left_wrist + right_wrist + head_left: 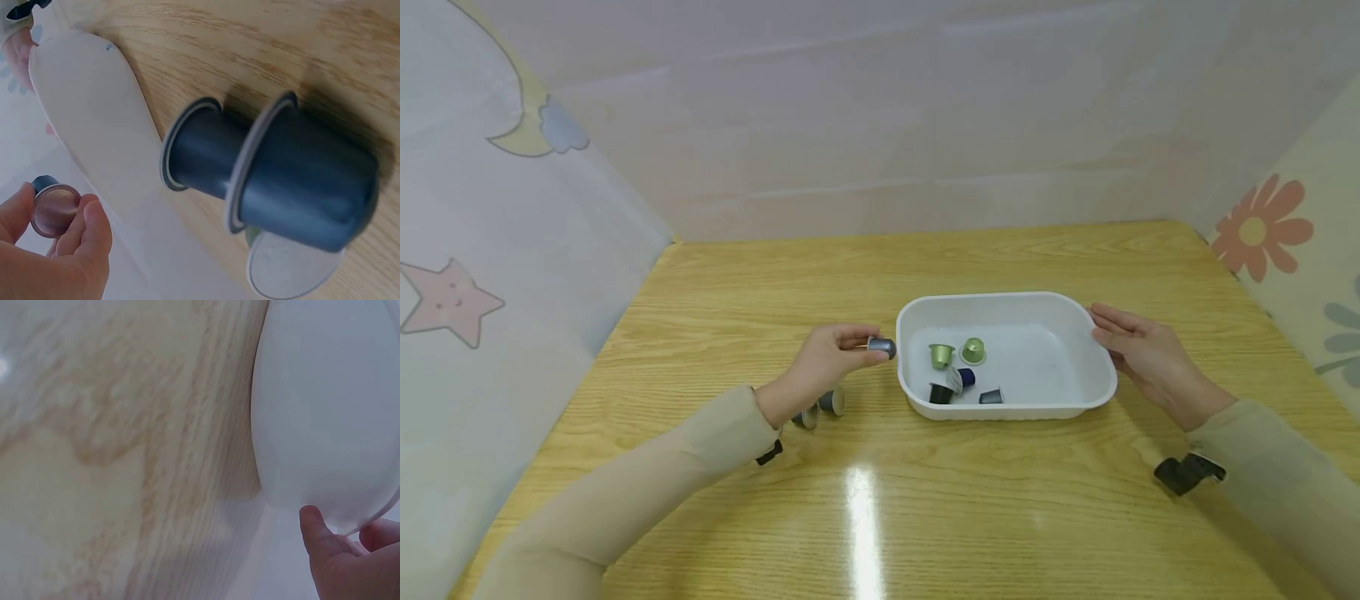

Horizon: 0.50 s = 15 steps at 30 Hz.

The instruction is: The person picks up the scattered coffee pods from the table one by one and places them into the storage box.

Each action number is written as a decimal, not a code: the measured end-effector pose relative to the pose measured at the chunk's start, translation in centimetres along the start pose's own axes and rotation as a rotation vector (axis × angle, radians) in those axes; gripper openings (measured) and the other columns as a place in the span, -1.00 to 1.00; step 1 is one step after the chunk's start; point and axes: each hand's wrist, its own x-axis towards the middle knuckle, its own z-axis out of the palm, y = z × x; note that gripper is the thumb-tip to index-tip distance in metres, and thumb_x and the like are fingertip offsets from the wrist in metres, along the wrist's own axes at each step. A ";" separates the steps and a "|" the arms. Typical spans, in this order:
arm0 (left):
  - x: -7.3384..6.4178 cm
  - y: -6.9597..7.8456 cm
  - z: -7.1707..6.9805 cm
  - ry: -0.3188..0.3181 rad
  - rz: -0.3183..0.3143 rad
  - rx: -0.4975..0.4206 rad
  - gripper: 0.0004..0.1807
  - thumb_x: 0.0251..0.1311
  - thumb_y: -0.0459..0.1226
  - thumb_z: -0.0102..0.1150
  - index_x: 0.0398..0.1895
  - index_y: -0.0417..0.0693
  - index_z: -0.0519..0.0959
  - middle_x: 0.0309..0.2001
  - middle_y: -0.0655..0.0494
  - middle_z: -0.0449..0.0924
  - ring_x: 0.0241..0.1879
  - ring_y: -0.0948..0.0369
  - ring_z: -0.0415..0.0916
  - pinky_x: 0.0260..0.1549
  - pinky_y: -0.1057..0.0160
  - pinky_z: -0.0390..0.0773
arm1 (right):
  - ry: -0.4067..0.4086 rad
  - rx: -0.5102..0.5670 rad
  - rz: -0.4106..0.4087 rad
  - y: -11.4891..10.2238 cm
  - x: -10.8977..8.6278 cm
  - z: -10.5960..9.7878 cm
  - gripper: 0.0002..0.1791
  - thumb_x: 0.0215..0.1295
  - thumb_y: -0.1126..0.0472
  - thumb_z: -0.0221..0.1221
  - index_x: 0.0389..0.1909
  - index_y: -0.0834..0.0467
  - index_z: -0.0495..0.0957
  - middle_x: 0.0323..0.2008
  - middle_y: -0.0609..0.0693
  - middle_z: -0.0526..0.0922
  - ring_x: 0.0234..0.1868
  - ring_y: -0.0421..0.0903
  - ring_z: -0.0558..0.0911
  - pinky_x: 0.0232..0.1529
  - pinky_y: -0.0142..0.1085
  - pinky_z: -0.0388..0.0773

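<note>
My left hand (829, 360) pinches a blue-grey coffee capsule (881, 347) between thumb and fingers, just left of the white tray (1006, 412). In the left wrist view the held capsule's (55, 211) round lid faces the camera. My right hand (1150, 358) holds the tray's right end by the rim; one finger lies against the outer wall in the right wrist view. Inside the tray are two light green capsules (942, 356), a black capsule (941, 393), a dark blue capsule (966, 377) and a grey capsule (991, 397).
Below the left wrist, dark blue capsules (306, 181) lie on their sides on the wooden table (925, 500). Beside them a pale-lidded capsule (290, 265) is partly hidden. Printed cloth (850, 125) hangs behind and at the sides of the table.
</note>
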 end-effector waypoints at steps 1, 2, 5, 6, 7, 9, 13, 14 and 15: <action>0.1 0.0 0.2 -0.001 0.005 -0.006 -0.50 0.19 -0.36 0.32 0.19 -0.35 0.49 0.08 -0.13 0.60 0.06 0.06 0.56 0.04 0.22 0.56 | -0.002 0.017 -0.007 0.0 0.0 0.0 -0.16 0.41 0.12 0.13 0.52 0.20 -0.14 0.48 0.14 -0.11 0.07 -0.51 0.49 -0.15 -0.59 0.54; 0.1 0.1 0.4 -0.002 0.007 -0.014 -0.51 0.18 -0.38 0.32 0.18 -0.35 0.50 0.07 -0.14 0.60 0.05 0.06 0.57 0.02 0.23 0.57 | -0.003 0.030 -0.012 0.1 0.0 -0.1 -0.14 0.40 0.13 0.15 0.52 0.22 -0.14 0.48 0.14 -0.11 -0.05 -0.56 0.53 -0.16 -0.58 0.54; 0.4 0.1 1.0 -0.019 0.019 -0.044 -0.54 0.16 -0.43 0.32 0.14 -0.39 0.51 0.03 -0.17 0.61 0.03 0.06 0.59 -0.02 0.25 0.59 | -0.003 0.049 -0.016 0.1 0.1 -0.1 -0.14 0.39 0.14 0.16 0.52 0.23 -0.13 0.47 0.14 -0.10 -0.21 -0.60 0.56 -0.17 -0.57 0.55; 0.5 0.2 1.2 -0.022 0.020 -0.052 -0.55 0.16 -0.44 0.32 0.13 -0.39 0.52 0.02 -0.17 0.62 0.03 0.06 0.59 -0.03 0.26 0.59 | -0.002 0.045 -0.013 0.1 0.1 -0.1 -0.14 0.39 0.14 0.16 0.52 0.23 -0.13 0.47 0.14 -0.10 -0.21 -0.61 0.56 -0.17 -0.57 0.55; 0.5 0.2 1.4 -0.028 0.022 -0.059 -0.55 0.16 -0.44 0.32 0.13 -0.40 0.52 0.02 -0.18 0.62 0.04 0.05 0.59 -0.03 0.26 0.59 | -0.001 0.039 -0.009 0.1 0.1 -0.1 -0.15 0.39 0.14 0.15 0.52 0.22 -0.13 0.47 0.14 -0.10 -0.20 -0.61 0.55 -0.17 -0.57 0.55; 0.6 0.4 1.8 -0.037 0.030 -0.061 -0.55 0.15 -0.44 0.32 0.12 -0.41 0.52 0.00 -0.17 0.63 0.04 0.06 0.59 -0.04 0.26 0.60 | 0.003 0.015 -0.002 0.0 0.1 -0.1 -0.17 0.41 0.13 0.13 0.52 0.21 -0.12 0.48 0.14 -0.09 -0.18 -0.62 0.54 -0.17 -0.58 0.54; 1.0 0.6 2.5 -0.050 0.042 -0.033 -0.53 0.15 -0.42 0.33 0.13 -0.40 0.52 -0.02 -0.16 0.64 0.04 0.07 0.59 -0.04 0.27 0.60 | -0.002 -0.005 -0.008 0.1 0.2 -0.1 -0.17 0.42 0.12 0.12 0.52 0.20 -0.13 0.48 0.15 -0.09 -0.16 -0.62 0.54 -0.16 -0.58 0.54; 1.0 0.8 2.6 -0.055 0.045 -0.025 -0.53 0.15 -0.41 0.34 0.13 -0.40 0.51 -0.02 -0.16 0.65 0.04 0.07 0.59 -0.04 0.27 0.59 | -0.004 -0.001 -0.013 0.1 0.2 -0.2 -0.16 0.41 0.12 0.13 0.52 0.21 -0.13 0.48 0.15 -0.09 -0.16 -0.62 0.54 -0.15 -0.57 0.54; 1.1 0.8 2.8 -0.060 0.046 -0.019 -0.52 0.15 -0.41 0.34 0.14 -0.40 0.51 -0.02 -0.15 0.65 0.05 0.07 0.59 -0.03 0.26 0.59 | -0.006 0.007 -0.017 0.2 0.2 -0.2 -0.16 0.41 0.12 0.13 0.52 0.22 -0.13 0.48 0.15 -0.10 -0.17 -0.61 0.54 -0.15 -0.57 0.54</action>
